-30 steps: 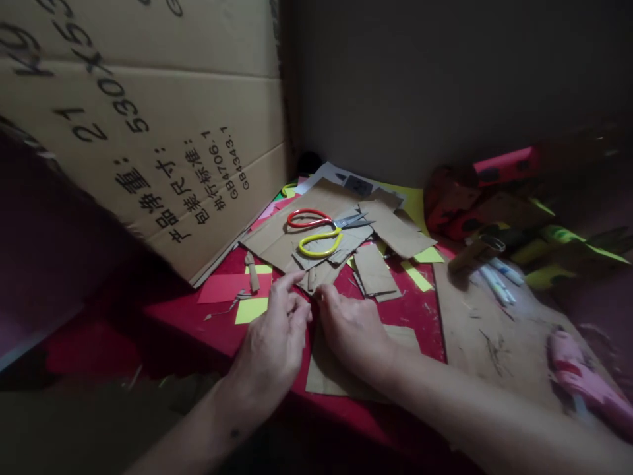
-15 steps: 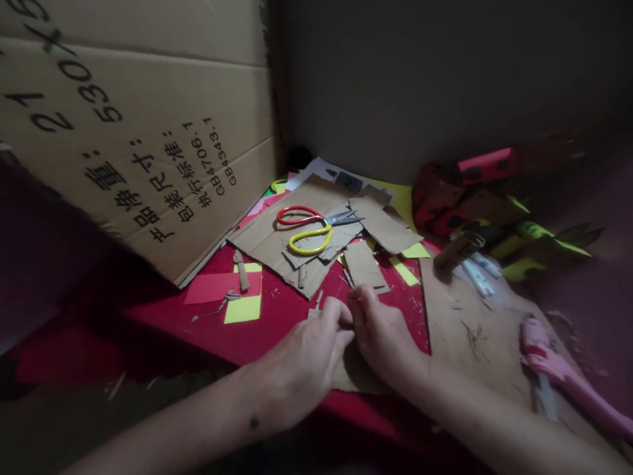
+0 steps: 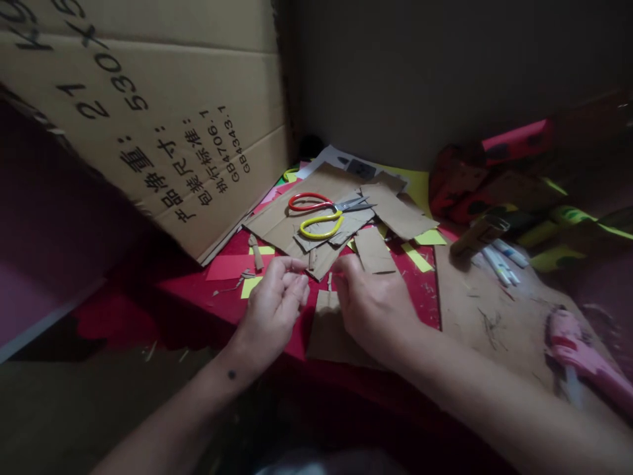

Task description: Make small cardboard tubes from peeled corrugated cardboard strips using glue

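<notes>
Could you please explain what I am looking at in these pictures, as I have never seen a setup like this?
There is no machine here: the left hand and right hand are a person's own, both bare. Every picture comes from one camera worn on that person's head, looking forward and down.

On the red surface lie cut cardboard pieces, with scissors on top, their handles red and yellow. Around them are coloured paper scraps. To the right are some pens and a pink tool, perhaps a glue gun. A large printed cardboard panel stands at the left.

The right hand is above a flat cardboard piece. Whether either hand holds something small, I cannot tell.
</notes>
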{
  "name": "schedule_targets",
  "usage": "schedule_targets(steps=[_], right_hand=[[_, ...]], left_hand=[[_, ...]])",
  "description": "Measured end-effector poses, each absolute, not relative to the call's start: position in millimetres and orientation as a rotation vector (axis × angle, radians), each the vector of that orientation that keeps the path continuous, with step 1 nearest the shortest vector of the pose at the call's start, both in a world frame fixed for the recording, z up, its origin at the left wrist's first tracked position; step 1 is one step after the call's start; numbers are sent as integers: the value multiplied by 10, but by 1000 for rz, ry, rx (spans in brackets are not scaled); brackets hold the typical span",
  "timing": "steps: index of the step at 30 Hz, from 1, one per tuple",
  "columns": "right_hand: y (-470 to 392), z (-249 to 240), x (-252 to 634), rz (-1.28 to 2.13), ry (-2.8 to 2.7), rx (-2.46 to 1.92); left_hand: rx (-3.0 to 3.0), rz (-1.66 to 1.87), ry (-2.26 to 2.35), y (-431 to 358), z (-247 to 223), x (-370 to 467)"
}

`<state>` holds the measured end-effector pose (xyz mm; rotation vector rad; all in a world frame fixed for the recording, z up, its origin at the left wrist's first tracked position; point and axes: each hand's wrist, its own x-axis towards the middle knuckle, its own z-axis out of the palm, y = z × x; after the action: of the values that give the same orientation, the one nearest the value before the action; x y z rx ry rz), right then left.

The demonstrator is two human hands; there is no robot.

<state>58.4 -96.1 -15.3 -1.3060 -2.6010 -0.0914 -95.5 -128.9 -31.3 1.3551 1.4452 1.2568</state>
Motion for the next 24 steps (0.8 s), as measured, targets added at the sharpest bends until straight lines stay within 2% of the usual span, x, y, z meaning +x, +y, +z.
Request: schedule_targets(steps=[5, 10, 15, 18, 24], right_hand=[[-988, -244, 479, 36, -2760, -1297], [-1003, -54, 767, 242, -2537, -1260], [-1060, 3, 1073, 316, -2651, -1247], [-1017, -36, 1110, 498, -2555, -1336], [-901, 135, 1271, 1116, -2038, -1339]], left_hand=[[1366, 1271, 1469, -1307, -318, -942], [1414, 1231, 1491, -1327, -331, -958], [1729, 974, 1504, -1430, -267, -937], [1835, 876, 1511, -1476, -221, -898], [1583, 1056, 1512, -1483, -112, -861]])
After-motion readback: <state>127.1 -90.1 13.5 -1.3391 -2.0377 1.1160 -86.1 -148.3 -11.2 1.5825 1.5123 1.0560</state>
